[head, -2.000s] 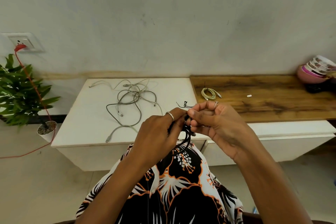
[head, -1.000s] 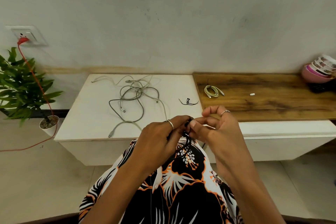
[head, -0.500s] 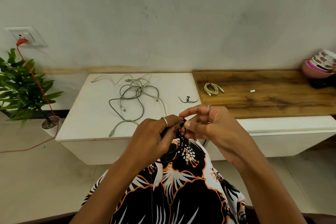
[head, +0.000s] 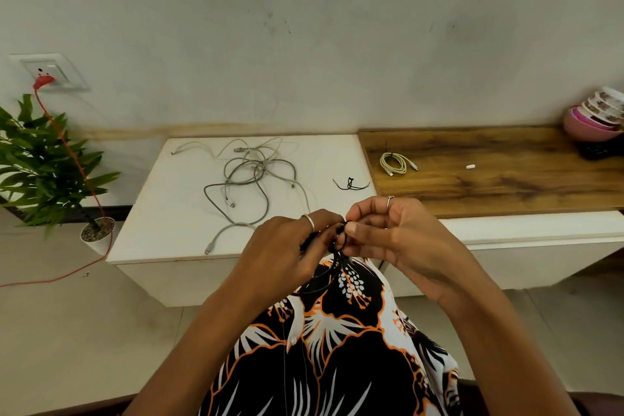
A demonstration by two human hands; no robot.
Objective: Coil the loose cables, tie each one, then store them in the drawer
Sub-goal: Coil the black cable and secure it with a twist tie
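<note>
A thin black cable (head: pixel 324 275) hangs in loops over my lap, just in front of the white cabinet (head: pixel 162 233). My left hand (head: pixel 287 253) grips its gathered coil from the left. My right hand (head: pixel 391 233) pinches the cable's top between thumb and fingertips, right beside the left hand. Several loose grey cables (head: pixel 250 179) lie tangled on the white top. A pale coiled and tied cable (head: pixel 393 163) rests on the wooden top (head: pixel 506 189). Black ties (head: pixel 351 183) lie between them. How the black cable is wound inside my fingers is hidden.
A potted plant (head: pixel 44 162) stands at the left, with a red cord (head: pixel 67 145) running from a wall socket (head: pixel 47 73) down to the floor. Stacked bowls (head: pixel 594 121) sit at the far right of the wooden top. A small white piece (head: pixel 470 166) lies there too.
Both hands have stayed together at the black cable, shifting slightly as the fingers work it. My right fingers changed their pinch. The cables on the tops have not moved.
</note>
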